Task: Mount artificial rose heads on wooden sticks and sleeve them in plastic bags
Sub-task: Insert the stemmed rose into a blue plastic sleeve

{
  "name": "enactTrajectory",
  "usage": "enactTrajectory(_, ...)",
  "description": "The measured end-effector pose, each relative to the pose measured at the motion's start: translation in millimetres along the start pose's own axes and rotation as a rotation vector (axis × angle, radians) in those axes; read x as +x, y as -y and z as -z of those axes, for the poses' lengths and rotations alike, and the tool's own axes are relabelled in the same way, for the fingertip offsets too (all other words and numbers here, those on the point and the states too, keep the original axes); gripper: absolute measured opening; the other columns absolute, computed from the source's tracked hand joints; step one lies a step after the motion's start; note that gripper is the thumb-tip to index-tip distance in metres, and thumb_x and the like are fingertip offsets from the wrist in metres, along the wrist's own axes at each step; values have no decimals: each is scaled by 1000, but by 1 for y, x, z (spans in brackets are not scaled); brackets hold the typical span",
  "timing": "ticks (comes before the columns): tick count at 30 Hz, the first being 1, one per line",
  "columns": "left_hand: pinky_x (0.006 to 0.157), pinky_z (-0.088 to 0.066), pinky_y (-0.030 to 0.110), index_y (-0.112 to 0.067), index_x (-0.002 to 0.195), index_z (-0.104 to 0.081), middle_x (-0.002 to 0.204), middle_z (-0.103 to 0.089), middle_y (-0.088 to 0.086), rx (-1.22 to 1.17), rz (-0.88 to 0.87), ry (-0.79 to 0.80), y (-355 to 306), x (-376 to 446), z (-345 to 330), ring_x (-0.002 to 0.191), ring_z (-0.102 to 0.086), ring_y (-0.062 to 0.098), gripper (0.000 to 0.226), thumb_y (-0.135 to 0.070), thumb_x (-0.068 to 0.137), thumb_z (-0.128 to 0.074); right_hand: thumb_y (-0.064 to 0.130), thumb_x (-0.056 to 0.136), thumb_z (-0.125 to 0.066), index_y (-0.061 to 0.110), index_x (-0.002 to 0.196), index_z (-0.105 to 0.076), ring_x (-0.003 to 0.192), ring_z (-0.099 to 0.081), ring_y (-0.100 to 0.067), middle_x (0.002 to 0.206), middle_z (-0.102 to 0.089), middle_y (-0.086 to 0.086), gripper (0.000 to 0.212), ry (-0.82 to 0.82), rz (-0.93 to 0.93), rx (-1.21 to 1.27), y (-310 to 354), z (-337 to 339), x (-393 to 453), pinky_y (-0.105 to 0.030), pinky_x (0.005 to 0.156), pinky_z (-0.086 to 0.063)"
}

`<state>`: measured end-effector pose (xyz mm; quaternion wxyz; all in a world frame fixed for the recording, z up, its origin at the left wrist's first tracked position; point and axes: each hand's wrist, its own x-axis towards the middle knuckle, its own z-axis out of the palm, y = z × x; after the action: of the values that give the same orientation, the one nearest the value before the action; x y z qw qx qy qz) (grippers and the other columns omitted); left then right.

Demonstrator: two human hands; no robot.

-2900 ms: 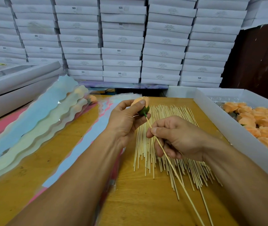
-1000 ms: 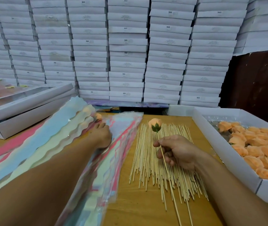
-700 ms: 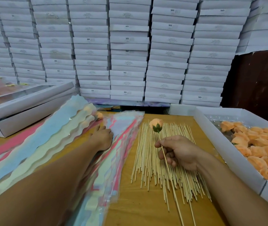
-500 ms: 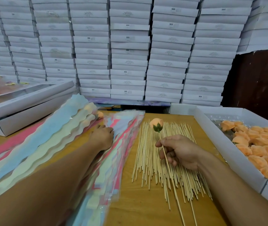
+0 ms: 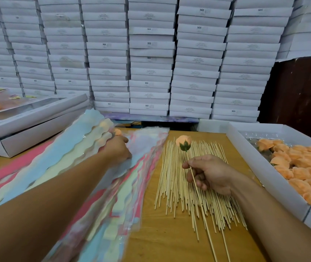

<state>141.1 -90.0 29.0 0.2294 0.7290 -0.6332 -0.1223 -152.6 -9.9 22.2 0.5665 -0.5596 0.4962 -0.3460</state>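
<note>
My right hand (image 5: 210,173) pinches a wooden stick (image 5: 201,203) that carries an orange rose head (image 5: 183,141) with a green base, held upright over the pile of loose sticks (image 5: 173,178). My left hand (image 5: 117,148) reaches across and rests on the stack of pastel plastic bags (image 5: 130,178); its fingertips are hidden, so whether they pinch a bag is unclear. A second fan of wavy-edged bags (image 5: 60,159) lies further left. More orange rose heads (image 5: 302,167) fill a white box on the right.
The white box (image 5: 253,161) borders the wooden table (image 5: 169,241) on the right. A white windowed box (image 5: 28,118) stands at the back left. A wall of stacked white boxes (image 5: 151,53) rises behind the table.
My left hand let go of the rose head, reached left to the plastic bags and has drawn back slightly along them. My right hand keeps the stick and rose steady.
</note>
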Motion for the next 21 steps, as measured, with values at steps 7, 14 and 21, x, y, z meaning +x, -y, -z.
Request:
enactTrajectory(7,66,-55,35,7,102,-59,84,-71,19,-746,214,438,-13,-18,24,68,-67,28,24,6,83,-74,17,107,-45,1,108,-63,46,-55,-12,69,-69,-12,24,1,6,2,1,0,0,-21,37,-41)
enactTrajectory(14,57,-60,28,5,97,-69,88,-75,18,-930,111,742,-28,-60,23,67,-74,23,10,6,91,-61,20,107,-43,3,109,-60,45,-54,-11,86,-76,-17,24,-10,0,8,-2,-1,4,-21,37,-39)
enactTrajectory(21,65,-62,31,4,108,-70,103,-73,21,-962,21,938,-33,-82,5,82,-75,26,24,12,87,-62,22,106,-46,7,109,-63,48,-55,-11,89,-76,-14,23,-57,-22,121,-2,-3,5,-22,39,-40)
